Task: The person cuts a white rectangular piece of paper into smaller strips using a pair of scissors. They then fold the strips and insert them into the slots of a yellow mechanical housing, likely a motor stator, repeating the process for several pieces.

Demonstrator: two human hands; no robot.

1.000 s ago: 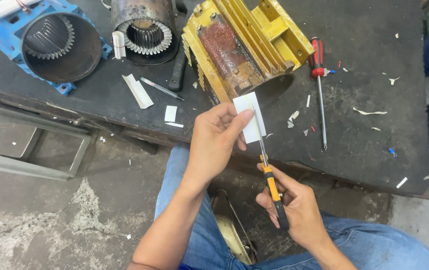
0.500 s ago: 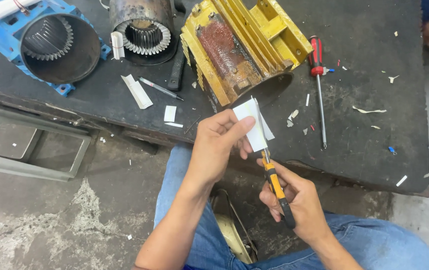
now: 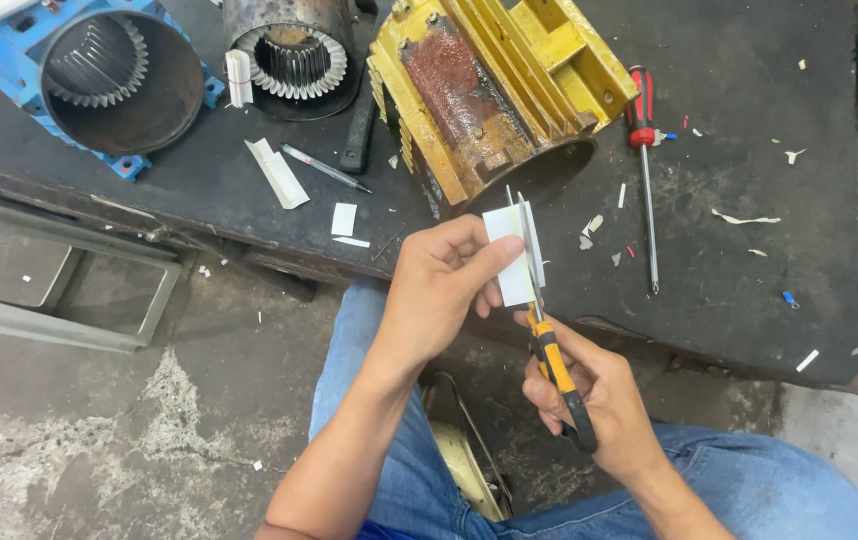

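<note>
My left hand [image 3: 439,285] pinches a small white paper piece [image 3: 509,255] between thumb and fingers, just in front of the yellow motor housing [image 3: 489,90]. My right hand [image 3: 594,400] grips scissors [image 3: 554,350] with orange and black handles. Their blades run up along the right side of the paper, slightly parted, with a narrow strip of paper showing to the right of them.
On the dark workbench [image 3: 729,200] lie a red-handled screwdriver [image 3: 642,150], a pen [image 3: 324,167], folded white paper [image 3: 276,173], paper scraps, a blue motor housing [image 3: 109,80] and a rusty stator [image 3: 294,55]. A grey frame [image 3: 59,280] stands at left. My blue-jeaned legs are below.
The scissors have moved up along the paper's right edge, and a narrow strip now sits to the right of the blades. Both hands shifted slightly right. The person at the right edge is gone.
</note>
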